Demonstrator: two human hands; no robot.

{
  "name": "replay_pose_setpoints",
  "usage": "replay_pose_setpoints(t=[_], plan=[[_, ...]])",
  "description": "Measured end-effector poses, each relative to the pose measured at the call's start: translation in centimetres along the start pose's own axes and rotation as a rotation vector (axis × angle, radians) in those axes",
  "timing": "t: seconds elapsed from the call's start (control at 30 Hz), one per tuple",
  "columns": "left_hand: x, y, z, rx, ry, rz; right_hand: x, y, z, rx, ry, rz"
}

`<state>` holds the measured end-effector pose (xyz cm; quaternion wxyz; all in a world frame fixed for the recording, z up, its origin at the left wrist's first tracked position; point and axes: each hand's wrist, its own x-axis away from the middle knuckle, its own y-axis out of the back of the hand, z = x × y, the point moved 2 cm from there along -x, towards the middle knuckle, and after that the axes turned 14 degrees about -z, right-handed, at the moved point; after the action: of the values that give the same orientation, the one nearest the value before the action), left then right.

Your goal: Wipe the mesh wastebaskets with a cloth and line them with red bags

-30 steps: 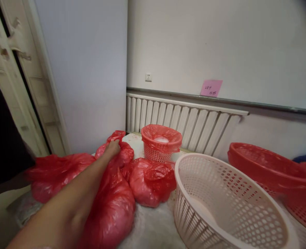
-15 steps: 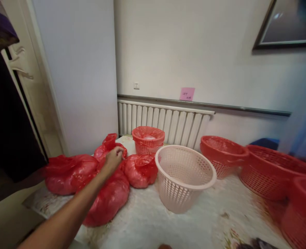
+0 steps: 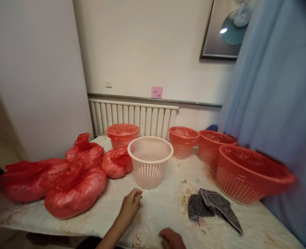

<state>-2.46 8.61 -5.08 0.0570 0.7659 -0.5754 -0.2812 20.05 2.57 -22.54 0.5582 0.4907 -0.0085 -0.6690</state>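
Observation:
My left hand (image 3: 131,204) is over the table, just in front of the pale pink plastic basket (image 3: 150,173) and apart from it. Its fingers are loosely bent with small gaps, and nothing shows in them. At the bottom edge, my right hand (image 3: 172,238) is partly cut off and blurred, so its fingers are hard to make out. A crumpled grey cloth (image 3: 212,209) lies to its right. Several filled red plastic bags sit left of my hands, among them a large one (image 3: 76,192) and a smaller one (image 3: 116,162) beside the pink basket.
Red baskets lined with red bags stand at the back: one (image 3: 123,140) near the radiator (image 3: 134,116), others (image 3: 182,147) to the right. A large red basket (image 3: 241,183) is near the blue curtain (image 3: 269,86). A flowered cloth covers the table (image 3: 168,200).
My view has turned to the right. My left hand has moved from over the red bags to in front of the pink basket. More of my right hand and the grey cloth show now.

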Motion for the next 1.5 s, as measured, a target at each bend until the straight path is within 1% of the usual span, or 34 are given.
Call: replay_pose_setpoints(t=[0.07,0.1,0.13,0.17,0.23,0.3,0.37,0.43,0.5,0.57,0.63,0.7,0.77,0.83,0.93,1.03,1.13,1.2,1.27,1.3,1.33,1.37,1.4,1.43,1.5], plan=[[-1.0,0.2,-2.6,-0.036,-0.139,-0.07,-0.5,5.5,-1.8,0.131,-0.161,-0.146],[-1.5,0.3,-3.9,-0.058,-0.209,-0.109,-0.9,8.3,-2.7,0.213,-0.235,-0.252],[-1.9,0.3,-5.3,-0.081,-0.277,-0.136,-1.3,10.9,-3.7,0.292,-0.267,-0.338],[-2.4,0.2,-6.7,-0.106,-0.342,-0.155,-1.6,13.3,-4.7,0.377,-0.257,-0.42],[-3.3,-0.5,-9.2,-0.164,-0.454,-0.161,-1.9,17.0,-6.8,0.542,-0.243,-0.491],[-4.3,-1.5,-11.4,-0.238,-0.538,-0.13,-1.5,19.1,-8.9,0.692,-0.285,-0.483],[-5.3,-2.9,-12.9,-0.33,-0.589,-0.07,-0.9,19.8,-10.8,0.792,-0.376,-0.417],[-6.3,-4.2,-13.7,-0.434,-0.607,0.014,-0.3,19.7,-12.3,0.822,-0.476,-0.323],[-7.2,-5.2,-14.0,-0.545,-0.594,0.103,-0.2,19.4,-13.4,0.807,-0.543,-0.247],[-7.8,-5.8,-14.0,-0.64,-0.569,0.179,-0.2,19.3,-14.0,0.775,-0.591,-0.213],[-7.9,-5.8,-14.0,-0.701,-0.553,0.233,-0.3,19.5,-14.5,0.676,-0.664,-0.239],[-7.6,-5.4,-14.3,-0.72,-0.557,0.26,-0.4,19.8,-14.8,0.538,-0.754,-0.299],[-7.1,-4.5,-14.8,-0.706,-0.564,0.255,-0.7,20.1,-14.8,0.424,-0.804,-0.365],[-6.3,-3.4,-15.5,-0.661,-0.569,0.225,-1.0,20.5,-14.6,0.355,-0.822,-0.433],[-4.7,-1.7,-16.4,-0.551,-0.562,0.163,-1.4,21.3,-13.8,0.207,-0.862,-0.573],[-2.8,-0.7,-16.9,-0.415,-0.527,0.125,-2.0,22.5,-12.5,0.01,-0.908,-0.718],[-1.0,-0.6,-16.6,-0.284,-0.469,0.106,-3.6,24.2,-10.7,-0.205,-0.918,-0.821],[0.1,-1.0,-16.0,-0.205,-0.419,0.101,-5.7,25.7,-8.9,-0.327,-0.883,-0.852],[1.2,-1.5,-15.2,-0.133,-0.364,0.105,-8.5,27.2,-6.1,-0.441,-0.813,-0.872],[1.8,-1.8,-14.8,-0.101,-0.337,0.106,-10.1,27.9,-4.3,-0.57,-0.764,-0.921],[2.3,-2.2,-14.5,-0.072,-0.311,0.107,-11.6,28.5,-2.3,-0.651,-0.698,-0.965],[2.8,-2.5,-14.2,-0.046,-0.287,0.107,-13.1,28.9,-0.1,-0.695,-0.633,-0.977],[3.3,-2.8,-14.0,-0.023,-0.265,0.106,-14.6,29.1,2.2,-0.735,-0.576,-0.963],[3.8,-3.0,-13.8,-0.003,-0.247,0.106,-15.9,29.2,4.4,-0.752,-0.521,-0.961],[4.7,-3.4,-13.7,0.032,-0.218,0.111,-18.1,28.5,8.4,-0.666,-0.456,-0.964]])
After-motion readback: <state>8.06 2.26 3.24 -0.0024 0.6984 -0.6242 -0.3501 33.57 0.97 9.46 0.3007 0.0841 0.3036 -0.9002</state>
